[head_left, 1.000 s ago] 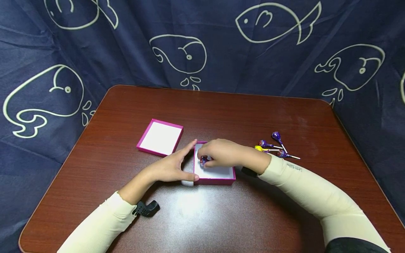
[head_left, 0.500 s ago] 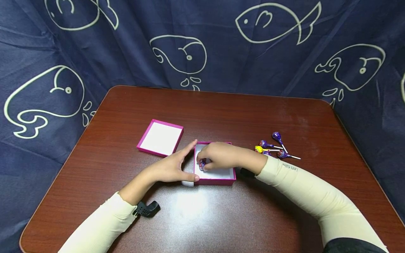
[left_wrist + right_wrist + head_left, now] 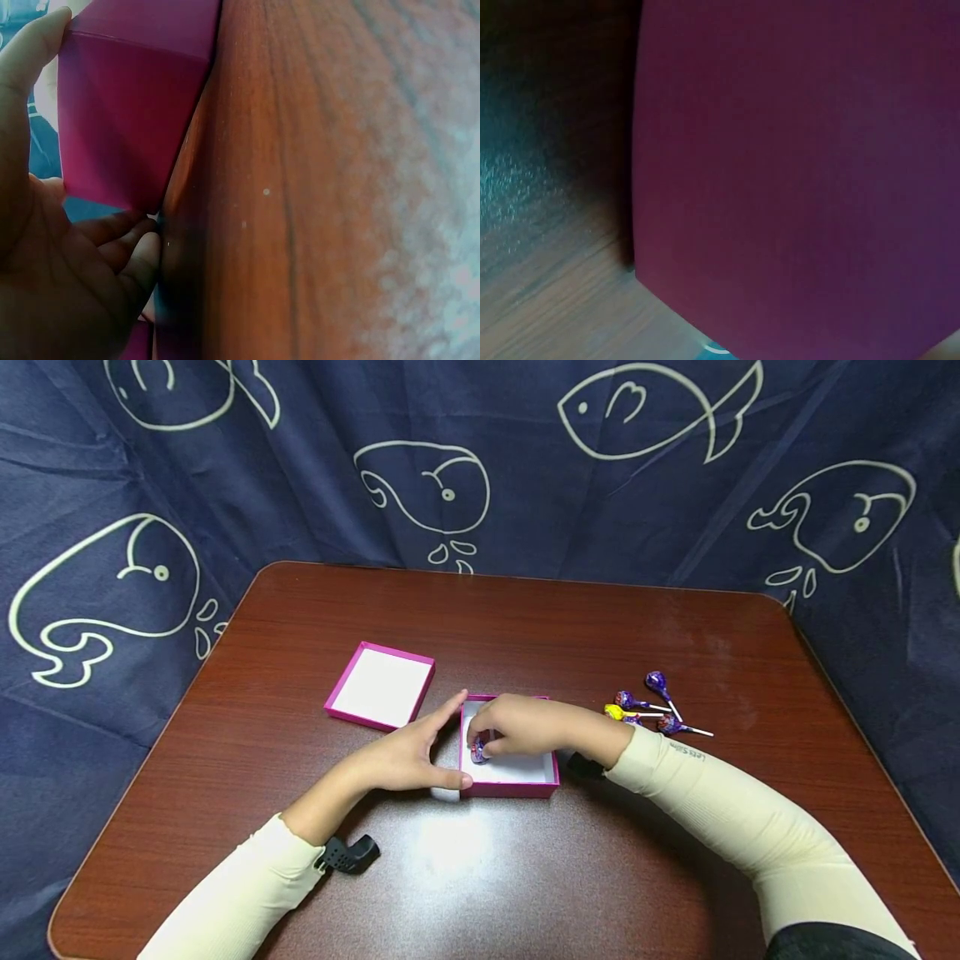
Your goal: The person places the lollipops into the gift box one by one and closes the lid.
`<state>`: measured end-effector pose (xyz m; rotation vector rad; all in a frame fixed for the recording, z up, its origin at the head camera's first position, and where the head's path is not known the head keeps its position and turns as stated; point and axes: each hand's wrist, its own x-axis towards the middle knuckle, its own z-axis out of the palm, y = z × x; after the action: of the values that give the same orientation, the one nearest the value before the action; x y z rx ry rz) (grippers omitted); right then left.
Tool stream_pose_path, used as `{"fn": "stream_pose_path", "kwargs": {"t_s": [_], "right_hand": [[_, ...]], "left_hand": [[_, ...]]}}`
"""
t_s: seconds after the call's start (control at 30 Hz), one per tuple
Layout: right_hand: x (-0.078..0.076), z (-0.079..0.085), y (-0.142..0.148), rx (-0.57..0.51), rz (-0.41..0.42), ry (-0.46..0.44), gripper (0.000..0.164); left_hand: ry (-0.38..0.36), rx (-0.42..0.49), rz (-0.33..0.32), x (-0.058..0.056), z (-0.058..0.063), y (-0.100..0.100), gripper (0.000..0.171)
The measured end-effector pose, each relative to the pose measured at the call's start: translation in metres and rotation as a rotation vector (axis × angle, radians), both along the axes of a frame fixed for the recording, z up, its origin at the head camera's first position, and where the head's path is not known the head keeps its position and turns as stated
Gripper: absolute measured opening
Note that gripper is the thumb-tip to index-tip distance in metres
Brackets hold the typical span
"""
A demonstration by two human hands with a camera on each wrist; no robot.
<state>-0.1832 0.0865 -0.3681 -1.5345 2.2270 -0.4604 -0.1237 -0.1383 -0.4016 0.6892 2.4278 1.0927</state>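
A pink box [image 3: 510, 791] with a white inside stands uncovered on the table. My left hand [image 3: 401, 760] holds its left side, thumb at the front corner and forefinger stretched to the back corner. In the left wrist view the thumb of my left hand [image 3: 30, 60] touches the box's top edge, with other fingers bent near its lower part. Inside the box, my right hand [image 3: 521, 725] pinches a lollipop [image 3: 477, 752] by its purple-wrapped head near the left wall; its stick is hidden. The box's outer wall [image 3: 795, 172] fills most of the right wrist view.
Several lollipops lie in a cluster to the right, among them a yellow one [image 3: 614, 712] and a purple one [image 3: 656, 682]. The pink lid [image 3: 381, 687] lies white side up, behind and left of the box. A blue curtain [image 3: 525, 485] hangs beyond the brown table [image 3: 570, 635].
My right hand has shifted slightly, bringing the lollipop a little left and nearer the front inside the box. The left hand, lid and loose lollipops have stayed in place.
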Motion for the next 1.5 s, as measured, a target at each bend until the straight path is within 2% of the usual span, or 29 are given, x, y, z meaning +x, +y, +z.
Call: {"fn": "stream_pose_path", "kwargs": {"t_s": [0.23, 0.53, 1.13, 1.33, 1.5], "right_hand": [[0.005, 0.0, -0.002, -0.007, -0.053, -0.09, 0.007], [0.007, 0.0, -0.006, 0.01, -0.07, -0.145, 0.005], [0.011, -0.001, -0.005, 0.023, 0.01, -0.244, 0.006], [0.011, -0.001, -0.005, 0.024, 0.018, -0.244, 0.007], [0.008, 0.003, -0.002, 0.018, 0.01, -0.192, 0.009]], "left_hand": [[0.018, 0.009, -0.008, 0.002, -0.001, 0.0, 0.115], [0.016, 0.015, -0.008, 0.0, 0.001, 0.001, 0.116], [0.002, 0.019, -0.005, -0.001, 0.0, 0.0, 0.116], [-0.003, 0.021, 0.0, -0.001, 0.001, 0.0, 0.116], [-0.003, 0.016, 0.0, 0.0, 0.001, 0.0, 0.116]]}}
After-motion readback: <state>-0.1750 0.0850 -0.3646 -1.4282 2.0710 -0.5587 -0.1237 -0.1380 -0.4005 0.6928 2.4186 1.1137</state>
